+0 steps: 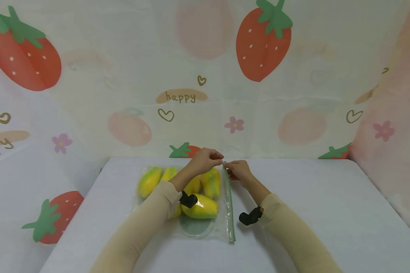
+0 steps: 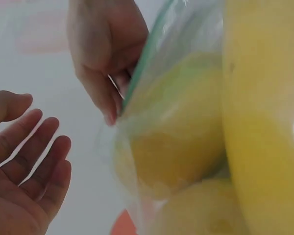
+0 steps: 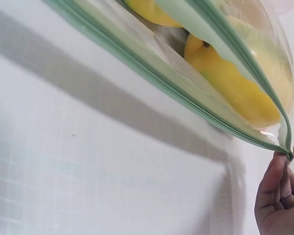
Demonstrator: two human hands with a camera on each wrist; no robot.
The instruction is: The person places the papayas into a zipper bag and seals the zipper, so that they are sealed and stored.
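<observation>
A clear zip bag (image 1: 222, 227) with a green zip strip (image 1: 229, 204) along its right side lies on the table. Several yellow-green, mango-like fruits (image 1: 201, 206) fill it. My right hand (image 1: 239, 170) pinches the far end of the strip; in the right wrist view, the right hand (image 3: 281, 198) has that corner between thumb and fingers. From there the two green zip edges (image 3: 181, 105) spread apart. My left hand (image 1: 205, 161) hovers beside the same corner. In the left wrist view, the left hand (image 2: 29, 166) has loosely bent fingers and holds nothing.
A white-covered table (image 1: 311, 204) stretches to both sides of the bag. Behind it hangs a cloth (image 1: 136, 68) printed with strawberries and flowers. Dark wrist devices (image 1: 251, 216) sit at both cuffs.
</observation>
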